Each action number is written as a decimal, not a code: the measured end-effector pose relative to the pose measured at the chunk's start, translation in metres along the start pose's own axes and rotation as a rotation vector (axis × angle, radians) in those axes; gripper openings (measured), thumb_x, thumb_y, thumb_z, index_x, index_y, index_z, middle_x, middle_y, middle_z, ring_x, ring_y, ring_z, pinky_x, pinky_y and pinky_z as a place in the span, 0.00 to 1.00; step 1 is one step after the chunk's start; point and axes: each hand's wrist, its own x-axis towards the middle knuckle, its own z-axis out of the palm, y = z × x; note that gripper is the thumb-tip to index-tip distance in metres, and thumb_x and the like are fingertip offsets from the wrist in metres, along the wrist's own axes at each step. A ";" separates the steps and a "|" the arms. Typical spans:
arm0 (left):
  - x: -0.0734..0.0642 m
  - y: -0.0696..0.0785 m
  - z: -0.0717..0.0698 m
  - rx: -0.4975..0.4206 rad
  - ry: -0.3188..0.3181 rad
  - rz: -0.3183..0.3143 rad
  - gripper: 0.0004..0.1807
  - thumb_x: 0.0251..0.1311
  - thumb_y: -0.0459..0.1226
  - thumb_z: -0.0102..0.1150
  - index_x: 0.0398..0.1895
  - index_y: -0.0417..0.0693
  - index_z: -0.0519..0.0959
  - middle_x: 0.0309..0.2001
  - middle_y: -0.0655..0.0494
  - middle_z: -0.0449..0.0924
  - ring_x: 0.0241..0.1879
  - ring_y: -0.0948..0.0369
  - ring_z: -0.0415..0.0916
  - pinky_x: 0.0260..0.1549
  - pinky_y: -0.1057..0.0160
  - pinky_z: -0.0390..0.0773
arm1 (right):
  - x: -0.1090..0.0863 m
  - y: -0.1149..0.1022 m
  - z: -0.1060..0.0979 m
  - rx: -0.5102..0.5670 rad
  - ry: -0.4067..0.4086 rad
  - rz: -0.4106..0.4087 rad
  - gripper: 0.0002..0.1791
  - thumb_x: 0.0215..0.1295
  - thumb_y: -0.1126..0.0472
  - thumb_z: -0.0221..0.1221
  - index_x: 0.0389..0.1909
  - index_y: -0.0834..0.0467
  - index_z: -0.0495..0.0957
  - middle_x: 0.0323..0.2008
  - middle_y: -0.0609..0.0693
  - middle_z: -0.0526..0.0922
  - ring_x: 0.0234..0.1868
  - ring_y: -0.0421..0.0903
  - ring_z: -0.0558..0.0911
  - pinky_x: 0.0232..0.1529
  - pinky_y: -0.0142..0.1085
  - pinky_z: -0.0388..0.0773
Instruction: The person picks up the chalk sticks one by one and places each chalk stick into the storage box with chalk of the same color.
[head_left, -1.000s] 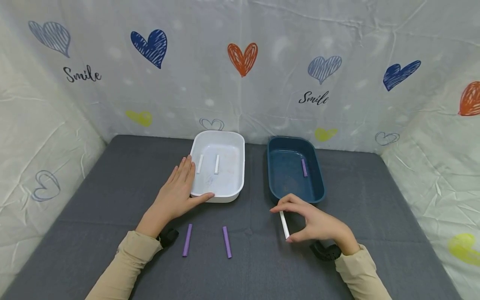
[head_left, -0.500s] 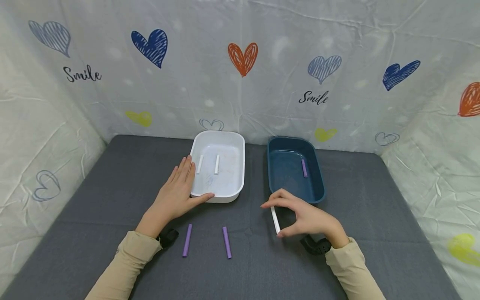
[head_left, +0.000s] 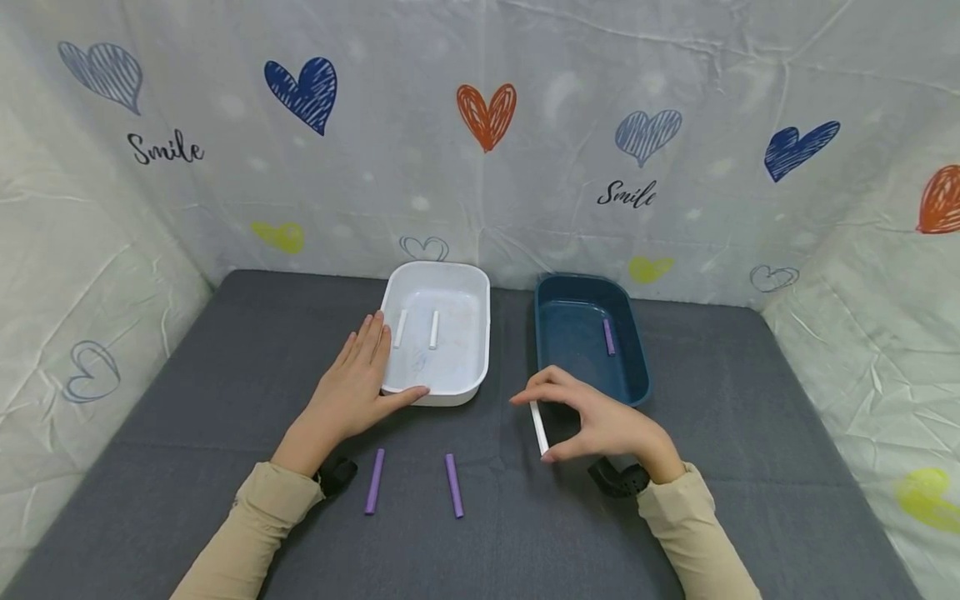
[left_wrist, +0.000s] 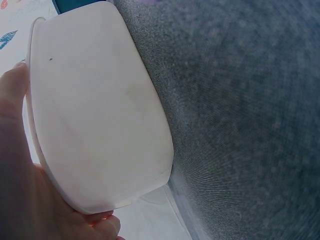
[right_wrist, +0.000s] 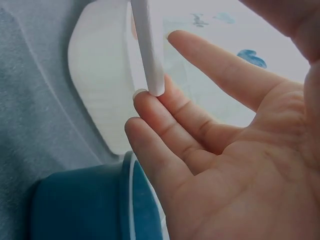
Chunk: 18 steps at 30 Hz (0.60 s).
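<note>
My right hand [head_left: 600, 421] pinches a stick of white chalk [head_left: 538, 427] by its ends, thumb at the near end and fingertips at the far one. It is above the table, just in front of the blue tub. In the right wrist view the white chalk [right_wrist: 150, 50] meets the fingertips. Spread along the left side and near corner of a white tub [head_left: 450, 390], my left hand [head_left: 356, 387] has straight fingers touching its rim. Two white chalks [head_left: 433, 330] lie in that tub. One purple chalk [head_left: 608, 337] lies inside the blue tub [head_left: 545, 333].
Two purple chalks [head_left: 453, 486] lie apart on the grey cloth-covered table [head_left: 300, 542], in front of the white tub. Behind the tubs rises a white curtain [head_left: 555, 208] printed with hearts, and it continues along both sides.
My right hand has moved left and slightly away from me with the white chalk. The left hand and both tubs stay where they were.
</note>
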 end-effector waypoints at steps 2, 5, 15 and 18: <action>0.000 0.000 -0.001 -0.001 0.004 0.000 0.63 0.60 0.71 0.49 0.76 0.28 0.43 0.79 0.38 0.30 0.78 0.46 0.29 0.74 0.45 0.40 | 0.003 -0.002 -0.001 0.002 0.006 -0.005 0.37 0.52 0.62 0.74 0.65 0.51 0.73 0.59 0.47 0.69 0.60 0.47 0.70 0.62 0.47 0.69; 0.000 0.000 -0.001 -0.002 0.010 0.002 0.63 0.60 0.71 0.49 0.76 0.28 0.44 0.79 0.37 0.31 0.78 0.46 0.30 0.74 0.46 0.40 | 0.008 -0.003 -0.003 0.004 0.009 -0.014 0.37 0.53 0.62 0.74 0.65 0.51 0.74 0.59 0.47 0.68 0.61 0.47 0.69 0.62 0.48 0.68; 0.001 -0.001 0.002 -0.004 0.006 -0.002 0.64 0.59 0.72 0.49 0.77 0.29 0.41 0.79 0.38 0.30 0.78 0.46 0.30 0.74 0.46 0.40 | 0.023 -0.005 -0.007 -0.004 0.002 -0.011 0.35 0.55 0.56 0.73 0.66 0.48 0.74 0.59 0.45 0.68 0.61 0.45 0.69 0.62 0.51 0.68; 0.001 -0.001 0.001 -0.006 0.008 -0.004 0.64 0.59 0.71 0.50 0.77 0.29 0.40 0.79 0.38 0.30 0.78 0.46 0.30 0.74 0.46 0.40 | 0.027 -0.007 -0.009 -0.013 0.009 -0.010 0.36 0.54 0.57 0.74 0.66 0.48 0.74 0.59 0.44 0.68 0.61 0.44 0.69 0.63 0.48 0.68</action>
